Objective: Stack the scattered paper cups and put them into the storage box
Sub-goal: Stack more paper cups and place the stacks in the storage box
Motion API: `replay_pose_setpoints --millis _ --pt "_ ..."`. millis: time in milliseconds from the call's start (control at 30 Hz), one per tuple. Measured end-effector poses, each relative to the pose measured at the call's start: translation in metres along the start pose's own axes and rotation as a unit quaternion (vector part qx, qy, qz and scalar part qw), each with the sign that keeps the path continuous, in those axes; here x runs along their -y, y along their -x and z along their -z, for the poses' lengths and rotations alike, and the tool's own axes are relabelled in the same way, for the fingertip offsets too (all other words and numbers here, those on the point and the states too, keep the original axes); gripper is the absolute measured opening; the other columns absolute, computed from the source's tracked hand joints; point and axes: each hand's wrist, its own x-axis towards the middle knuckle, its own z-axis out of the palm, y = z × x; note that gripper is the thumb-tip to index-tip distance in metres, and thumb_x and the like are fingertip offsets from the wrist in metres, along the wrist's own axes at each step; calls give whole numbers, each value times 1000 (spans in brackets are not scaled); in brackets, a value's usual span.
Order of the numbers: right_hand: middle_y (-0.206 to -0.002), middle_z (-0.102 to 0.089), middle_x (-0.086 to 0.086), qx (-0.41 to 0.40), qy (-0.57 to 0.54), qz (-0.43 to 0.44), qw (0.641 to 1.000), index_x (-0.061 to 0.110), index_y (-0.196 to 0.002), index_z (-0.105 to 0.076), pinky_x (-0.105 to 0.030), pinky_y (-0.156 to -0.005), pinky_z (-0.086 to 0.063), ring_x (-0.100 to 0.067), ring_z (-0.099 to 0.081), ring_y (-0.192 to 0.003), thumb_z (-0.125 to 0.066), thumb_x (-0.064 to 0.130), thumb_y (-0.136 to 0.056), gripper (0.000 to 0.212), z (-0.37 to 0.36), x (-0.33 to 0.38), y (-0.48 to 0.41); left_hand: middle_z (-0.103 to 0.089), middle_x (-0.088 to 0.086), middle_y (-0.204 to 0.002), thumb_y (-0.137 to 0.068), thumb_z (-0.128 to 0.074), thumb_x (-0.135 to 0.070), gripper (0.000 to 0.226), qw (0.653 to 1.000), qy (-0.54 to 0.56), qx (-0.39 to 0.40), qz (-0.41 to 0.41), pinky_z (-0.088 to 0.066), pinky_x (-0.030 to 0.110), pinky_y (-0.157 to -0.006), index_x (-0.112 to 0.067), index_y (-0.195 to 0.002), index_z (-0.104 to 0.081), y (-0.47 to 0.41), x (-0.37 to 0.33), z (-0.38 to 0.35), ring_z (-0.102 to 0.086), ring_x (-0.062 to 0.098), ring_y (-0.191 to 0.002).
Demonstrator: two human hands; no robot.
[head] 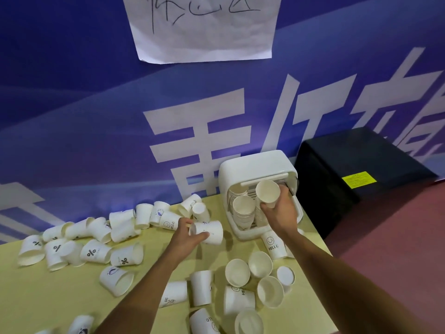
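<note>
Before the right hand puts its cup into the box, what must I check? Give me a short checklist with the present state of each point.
1. The right hand grips the held cup securely: ok, the fingers curl round its lower part.
2. The storage box is open: ok, its inside shows.
3. The front stack has its mouth free to take a cup: ok.
4. The held cup is in line with a stack: cannot tell; it hovers to the right of the front stack.
5. There is free room on the right side of the box: cannot tell, the hand hides it.
6. The left hand has the next cup: ok, it grips one lying on its side.
</note>
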Motion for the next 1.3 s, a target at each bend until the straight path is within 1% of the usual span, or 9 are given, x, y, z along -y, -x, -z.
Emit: replay_pose_setpoints --millis 133,267,433,567,800,933,1033,1133,1300 --pt "-124 -64 -8 35 17 -32 999 14 -134 -43 -44 -93 -51 -31 -60 -115 -78 27 -81 65 -4 -8 -3 -60 5 -109 -77 -80 -38 45 1000 16 16 -4 -57 36 -87 -41 -112 -52 4 4 0 -64 19 -98" --pt "-140 -56 -14 45 36 -52 997 8 -143 -40 -44 -105 -45 -33 -53 -129 -82 30 -79 80 -3 -8 -3 -64 7 -109 -81 -79 -33 44 999 27 12 13 -56 40 -91 -29 -116 -53 5 2 -1 -66 23 -99" --pt "-142 -52 -11 21 69 -8 997 10 -143 -46 -43 -110 -42 -29 -48 -132 -73 27 -87 65 -5 -3 12 -64 9 -112 -83 -77 -33 45 998 57 12 13 -58 37 -85 -20 -118 -50 4 -9 -4 -66 23 -100" --pt "-120 -65 -4 77 44 36 995 12 -127 -62 -33 -91 -47 -22 -60 -112 -67 42 -90 47 -14 -1 31 -64 8 -109 -83 -75 -42 44 996 84 13 16 -60 34 -80 -20 -113 -50 2 -19 -11 -68 20 -90" --pt "-123 -63 2 196 -105 -64 973 20 -139 -51 -11 -72 -47 -7 -62 -98 -66 70 -79 80 -29 8 55 -73 -1 -106 -70 -80 -51 57 984 113 134 -26 -55 26 -73 -25 -112 -51 8 -35 -36 -72 11 -89" --pt "-118 -64 2 180 -117 -72 974 21 -139 -49 -4 -60 -45 3 -61 -93 -73 63 -78 78 -25 7 56 -73 -4 -110 -68 -82 -52 60 980 107 164 -36 -54 22 -72 -26 -114 -52 13 -41 -47 -71 13 -97" --pt "-121 -64 -1 137 -120 -66 981 21 -139 -49 -22 -79 -56 -11 -65 -101 -80 53 -78 76 -17 5 51 -72 -4 -110 -68 -81 -53 62 981 94 167 -38 -55 25 -73 -29 -117 -53 14 -44 -50 -71 12 -98" --pt "-123 -59 3 57 -125 -50 989 23 -139 -46 -15 -78 -50 -6 -60 -103 -84 50 -73 80 -3 8 38 -70 -3 -113 -71 -79 -54 64 984 62 164 -24 -56 32 -83 -30 -122 -51 14 -41 -48 -69 13 -102" --pt "-142 -51 -1 -33 -57 -36 997 19 -144 -42 -31 -102 -42 -19 -50 -128 -85 42 -74 85 11 12 12 -65 -3 -116 -81 -73 -49 48 988 40 148 6 -54 30 -84 -29 -120 -53 13 -29 -39 -66 12 -103"
